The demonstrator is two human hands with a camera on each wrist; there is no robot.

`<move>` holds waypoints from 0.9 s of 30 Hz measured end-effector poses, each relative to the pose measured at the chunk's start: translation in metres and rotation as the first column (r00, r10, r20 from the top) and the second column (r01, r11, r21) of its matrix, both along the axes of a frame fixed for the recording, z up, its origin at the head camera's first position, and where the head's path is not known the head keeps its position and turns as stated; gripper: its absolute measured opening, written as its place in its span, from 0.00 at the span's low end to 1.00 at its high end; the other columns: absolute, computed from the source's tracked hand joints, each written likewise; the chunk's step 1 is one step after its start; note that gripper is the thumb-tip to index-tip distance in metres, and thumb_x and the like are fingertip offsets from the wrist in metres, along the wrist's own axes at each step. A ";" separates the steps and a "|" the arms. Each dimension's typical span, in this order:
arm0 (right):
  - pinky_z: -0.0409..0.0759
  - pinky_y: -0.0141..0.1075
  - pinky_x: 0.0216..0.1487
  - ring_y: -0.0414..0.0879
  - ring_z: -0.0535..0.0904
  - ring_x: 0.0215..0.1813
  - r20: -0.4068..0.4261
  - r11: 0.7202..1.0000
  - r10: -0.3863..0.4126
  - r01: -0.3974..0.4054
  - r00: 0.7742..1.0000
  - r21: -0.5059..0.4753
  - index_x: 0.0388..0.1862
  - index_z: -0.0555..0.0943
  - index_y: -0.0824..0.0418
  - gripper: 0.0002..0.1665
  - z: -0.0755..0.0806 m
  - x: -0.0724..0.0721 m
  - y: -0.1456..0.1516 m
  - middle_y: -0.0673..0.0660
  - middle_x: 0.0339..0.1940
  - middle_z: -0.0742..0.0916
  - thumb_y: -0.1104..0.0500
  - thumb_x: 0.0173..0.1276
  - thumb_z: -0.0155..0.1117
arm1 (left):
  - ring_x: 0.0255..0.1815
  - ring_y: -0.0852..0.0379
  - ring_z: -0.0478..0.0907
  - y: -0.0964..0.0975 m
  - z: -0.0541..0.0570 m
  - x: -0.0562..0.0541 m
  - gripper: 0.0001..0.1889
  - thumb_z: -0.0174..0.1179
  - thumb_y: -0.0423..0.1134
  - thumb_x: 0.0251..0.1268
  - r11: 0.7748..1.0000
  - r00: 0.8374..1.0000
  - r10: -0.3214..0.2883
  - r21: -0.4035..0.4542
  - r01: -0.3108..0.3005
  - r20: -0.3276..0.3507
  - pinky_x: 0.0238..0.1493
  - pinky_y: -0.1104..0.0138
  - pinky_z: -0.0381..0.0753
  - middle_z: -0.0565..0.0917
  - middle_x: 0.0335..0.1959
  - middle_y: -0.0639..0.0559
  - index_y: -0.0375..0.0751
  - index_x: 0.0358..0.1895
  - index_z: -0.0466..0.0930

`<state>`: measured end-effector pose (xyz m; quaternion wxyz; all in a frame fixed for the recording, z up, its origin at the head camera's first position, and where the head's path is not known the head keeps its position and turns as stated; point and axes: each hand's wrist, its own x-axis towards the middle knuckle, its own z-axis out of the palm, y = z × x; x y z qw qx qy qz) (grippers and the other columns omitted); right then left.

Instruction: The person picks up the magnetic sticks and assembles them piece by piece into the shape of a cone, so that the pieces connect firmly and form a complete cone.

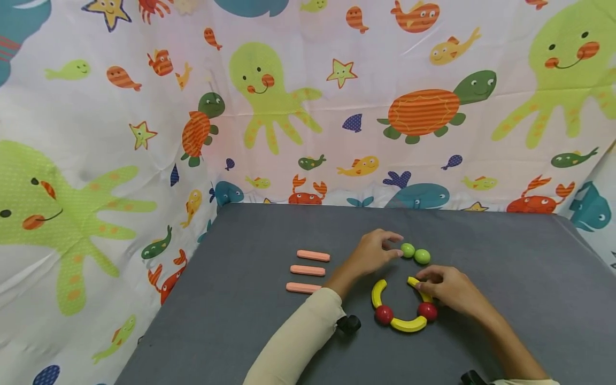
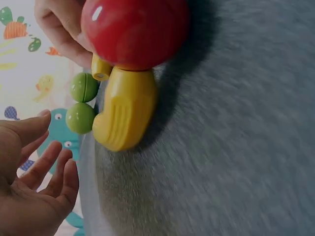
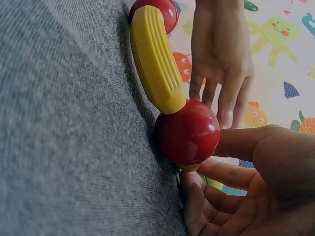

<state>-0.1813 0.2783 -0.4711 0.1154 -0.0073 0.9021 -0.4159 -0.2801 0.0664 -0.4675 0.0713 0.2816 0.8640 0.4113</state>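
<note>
On the grey table, three curved yellow bars and two red balls form a ring with its gap at the far side. The left bar [image 1: 378,294] meets one red ball [image 1: 384,314]; the near bar [image 1: 409,325] runs to the other red ball [image 1: 427,311]. My right hand [image 1: 449,289] pinches the right-hand yellow bar [image 1: 412,281] just beyond that ball. Beyond the gap two green balls [image 1: 422,256] sit side by side. My left hand [image 1: 372,252] has its fingers loosely bent beside the left green ball [image 1: 407,250], holding nothing.
Three straight pink bars lie in a row left of the ring: a far one [image 1: 313,255], a middle one [image 1: 307,270] and a near one [image 1: 302,287], partly covered by the left sleeve [image 1: 308,326]. A sea-animal curtain [image 1: 298,107] hangs behind the grey table [image 1: 231,321].
</note>
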 end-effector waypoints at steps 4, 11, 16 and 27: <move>0.85 0.40 0.34 0.48 0.82 0.34 -0.001 1.000 -0.004 0.004 1.000 -0.001 0.57 0.86 0.64 0.19 0.001 0.000 0.000 0.54 0.36 0.87 0.53 0.74 0.71 | 0.54 0.61 0.84 0.008 -0.004 -0.007 0.20 0.68 0.44 0.76 1.000 1.000 0.009 -0.018 -0.009 0.019 0.47 0.73 0.82 0.83 0.60 0.51 0.48 0.67 0.84; 0.85 0.40 0.34 0.48 0.81 0.34 -0.006 1.000 -0.002 0.002 1.000 -0.007 0.56 0.86 0.65 0.19 0.001 0.000 0.000 0.54 0.35 0.86 0.54 0.74 0.71 | 0.56 0.59 0.84 0.018 -0.008 -0.015 0.24 0.69 0.45 0.75 0.995 1.000 -0.019 -0.098 0.021 0.019 0.53 0.72 0.82 0.83 0.63 0.51 0.50 0.70 0.82; 0.85 0.40 0.34 0.48 0.81 0.34 -0.006 1.000 -0.006 0.006 1.000 -0.011 0.56 0.87 0.64 0.19 0.001 0.000 -0.001 0.54 0.35 0.86 0.54 0.73 0.71 | 0.58 0.60 0.83 0.024 -0.007 -0.017 0.23 0.68 0.45 0.75 0.983 0.999 -0.040 -0.179 0.037 -0.008 0.57 0.71 0.80 0.83 0.64 0.53 0.53 0.70 0.82; 0.85 0.39 0.33 0.47 0.80 0.33 -0.019 1.000 -0.003 0.003 1.000 -0.012 0.55 0.87 0.65 0.17 0.000 0.001 0.001 0.53 0.34 0.85 0.56 0.74 0.71 | 0.62 0.60 0.80 0.030 -0.007 -0.016 0.20 0.69 0.48 0.74 0.980 1.000 0.017 -0.197 -0.017 0.003 0.63 0.67 0.78 0.86 0.60 0.57 0.53 0.66 0.85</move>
